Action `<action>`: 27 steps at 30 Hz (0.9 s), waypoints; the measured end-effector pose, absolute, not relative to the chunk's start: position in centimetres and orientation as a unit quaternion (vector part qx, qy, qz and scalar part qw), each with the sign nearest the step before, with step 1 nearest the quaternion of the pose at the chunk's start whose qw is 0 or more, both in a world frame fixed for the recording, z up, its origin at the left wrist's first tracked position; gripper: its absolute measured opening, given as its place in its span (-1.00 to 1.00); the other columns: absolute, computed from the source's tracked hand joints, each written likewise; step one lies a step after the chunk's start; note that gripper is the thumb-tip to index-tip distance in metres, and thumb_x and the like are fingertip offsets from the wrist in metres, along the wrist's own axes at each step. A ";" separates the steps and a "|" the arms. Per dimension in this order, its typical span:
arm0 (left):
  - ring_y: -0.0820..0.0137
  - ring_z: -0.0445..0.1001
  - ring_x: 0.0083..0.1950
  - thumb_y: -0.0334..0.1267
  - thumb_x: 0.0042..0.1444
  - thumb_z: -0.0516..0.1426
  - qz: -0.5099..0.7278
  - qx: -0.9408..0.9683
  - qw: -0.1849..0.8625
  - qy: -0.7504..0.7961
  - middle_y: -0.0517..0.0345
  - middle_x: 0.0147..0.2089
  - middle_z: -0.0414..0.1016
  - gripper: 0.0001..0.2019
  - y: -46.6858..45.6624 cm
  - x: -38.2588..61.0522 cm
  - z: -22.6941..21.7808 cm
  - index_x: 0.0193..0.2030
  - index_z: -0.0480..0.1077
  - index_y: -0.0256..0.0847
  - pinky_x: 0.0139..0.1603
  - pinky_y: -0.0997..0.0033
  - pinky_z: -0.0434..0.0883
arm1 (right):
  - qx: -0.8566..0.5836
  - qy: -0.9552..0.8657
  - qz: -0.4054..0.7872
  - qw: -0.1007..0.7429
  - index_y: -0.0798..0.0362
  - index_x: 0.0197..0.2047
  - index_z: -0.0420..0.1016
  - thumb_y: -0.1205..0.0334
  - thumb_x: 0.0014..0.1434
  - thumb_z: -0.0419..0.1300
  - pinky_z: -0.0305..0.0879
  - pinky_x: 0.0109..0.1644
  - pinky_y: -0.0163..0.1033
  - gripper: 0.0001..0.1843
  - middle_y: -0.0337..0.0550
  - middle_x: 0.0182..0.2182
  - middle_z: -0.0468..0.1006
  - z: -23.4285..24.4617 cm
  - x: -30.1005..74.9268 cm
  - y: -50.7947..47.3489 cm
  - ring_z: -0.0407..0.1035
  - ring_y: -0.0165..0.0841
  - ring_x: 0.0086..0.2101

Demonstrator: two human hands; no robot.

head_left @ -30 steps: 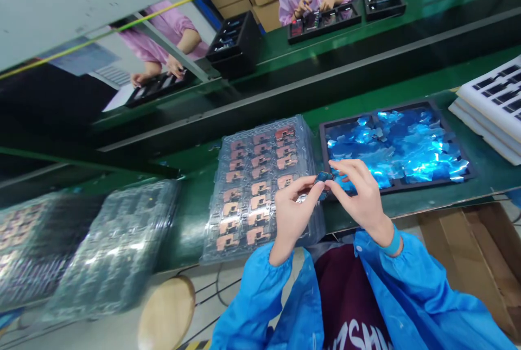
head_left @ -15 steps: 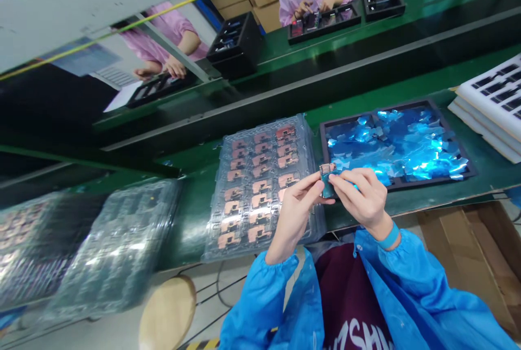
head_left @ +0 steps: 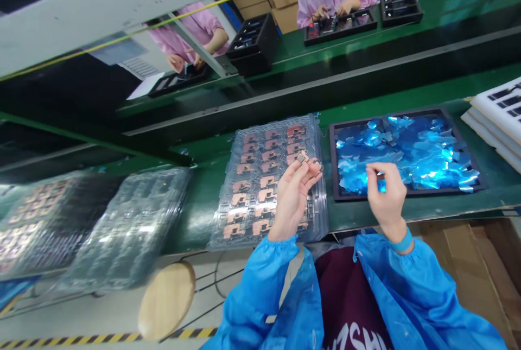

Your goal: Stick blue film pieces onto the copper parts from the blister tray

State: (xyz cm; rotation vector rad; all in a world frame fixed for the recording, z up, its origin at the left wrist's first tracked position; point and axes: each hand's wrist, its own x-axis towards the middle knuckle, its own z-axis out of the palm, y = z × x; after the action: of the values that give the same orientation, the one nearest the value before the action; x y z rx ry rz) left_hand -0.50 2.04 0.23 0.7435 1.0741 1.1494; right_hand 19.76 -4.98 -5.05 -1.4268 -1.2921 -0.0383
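Observation:
My left hand (head_left: 293, 192) is closed, pinching a small copper-coloured flat part (head_left: 308, 161) by its edge with thumb and fingers. It hovers over the right side of a clear plastic tray (head_left: 224, 176), where similar copper-coloured parts (head_left: 266, 196) lie in rows. My right hand (head_left: 386, 191) is apart from it, thumb and fingertips pinched together above the front edge of a black tray (head_left: 334, 168). Whatever those fingertips hold, if anything, is too small to make out. Loose pieces of shiny blue film (head_left: 431, 149) fill the black tray.
Stacked clear trays (head_left: 130, 220) stand on the left, beside another stack with copper-coloured parts (head_left: 36, 209). White foam sheets (head_left: 499, 116) lie at the right edge. Across the bench, two people in pink work over black trays (head_left: 342, 27). A wooden stool (head_left: 166, 301) stands below.
My hands have parted: the right moved away to the right, over the black tray's front edge. The blue film seen at the held part no longer shows there; my left hand keeps the part.

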 end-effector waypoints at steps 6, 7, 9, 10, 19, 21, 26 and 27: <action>0.21 0.76 -0.05 -0.15 0.10 0.48 0.477 0.336 0.654 0.481 -0.10 0.08 0.73 -0.65 1.9 0.9 0.4 -0.13 0.46 -0.21 0.11 0.15 0.67 | -0.752 -0.515 -0.035 0.410 0.13 0.15 0.62 0.23 0.50 0.08 0.41 0.22 0.28 -0.66 0.30 0.15 0.60 -6.8 24.4 -1.2 0.39 0.09 0.20; 0.22 0.76 -0.08 -0.15 0.09 0.49 0.476 0.335 0.657 0.480 -0.09 0.02 0.74 -0.64 1.9 1.3 0.4 -0.14 0.46 -0.21 0.09 0.16 0.68 | -0.747 -0.513 -0.039 0.421 0.14 0.19 0.59 0.20 0.51 0.08 0.35 0.29 0.34 -0.64 0.33 0.26 0.52 -6.6 24.1 -1.2 0.33 0.12 0.27; 0.23 0.76 -0.13 -0.14 0.07 0.50 0.472 0.335 0.662 0.476 -0.05 -0.09 0.75 -0.63 1.7 2.1 0.1 -0.18 0.45 -0.22 0.06 0.19 0.68 | -0.705 -0.528 -0.007 0.474 0.11 0.31 0.51 0.11 0.50 0.14 0.32 0.36 0.35 -0.57 0.30 0.37 0.42 -5.7 22.6 -1.4 0.26 0.10 0.36; 0.24 0.76 -0.13 -0.13 0.06 0.50 0.470 0.338 0.663 0.474 -0.03 -0.12 0.75 -0.62 1.5 2.4 0.0 -0.19 0.45 -0.22 0.05 0.21 0.68 | -0.668 -0.547 0.042 0.503 0.07 0.37 0.47 0.06 0.47 0.19 0.39 0.33 0.28 -0.51 0.26 0.36 0.44 -5.2 21.5 -1.6 0.31 0.06 0.34; 0.17 0.77 -0.16 -0.03 0.08 0.49 0.470 0.410 0.618 0.478 0.01 -0.20 0.74 -0.57 0.5 2.9 -1.0 -0.18 0.42 -0.22 -0.05 0.14 0.72 | -0.513 -0.452 0.447 0.576 -0.02 0.04 0.70 -0.11 0.35 0.33 0.68 -0.21 -0.19 -0.62 -0.04 -0.03 0.77 -4.5 16.5 -2.1 0.69 -0.17 -0.10; 0.18 0.76 -0.17 0.00 0.09 0.48 0.465 0.416 0.613 0.485 0.00 -0.19 0.74 -0.57 0.2 2.5 -0.9 -0.18 0.42 -0.22 -0.06 0.14 0.72 | -0.520 -0.454 0.441 0.574 -0.04 0.03 0.71 -0.11 0.31 0.39 0.69 -0.21 -0.19 -0.62 -0.05 -0.04 0.77 -4.9 16.4 -2.1 0.70 -0.15 -0.09; 0.16 0.75 -0.16 -0.01 0.14 0.43 0.421 0.478 0.594 0.490 0.02 -0.19 0.73 -0.63 1.1 0.4 0.8 -0.15 0.45 -0.19 -0.10 0.18 0.71 | -0.509 -0.474 0.429 0.577 -0.07 0.00 0.72 -0.12 0.44 0.24 0.73 -0.15 -0.14 -0.65 -0.09 -0.02 0.77 -4.9 16.2 -2.1 0.71 -0.20 -0.14; 0.16 0.75 -0.15 -0.01 0.17 0.40 0.408 0.511 0.576 0.491 0.01 -0.18 0.73 -0.66 2.0 -0.4 1.3 -0.13 0.48 -0.19 -0.11 0.18 0.70 | -0.503 -0.476 0.428 0.580 -0.07 0.03 0.71 -0.12 0.48 0.19 0.73 -0.15 -0.14 -0.62 -0.08 0.02 0.76 -4.8 16.4 -2.1 0.71 -0.20 -0.12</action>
State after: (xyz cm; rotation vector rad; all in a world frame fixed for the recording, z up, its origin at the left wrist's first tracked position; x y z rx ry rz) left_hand -0.39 2.00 1.31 1.1964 1.1484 0.9549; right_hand 16.36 -2.06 -4.84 -1.1766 -1.1119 1.0009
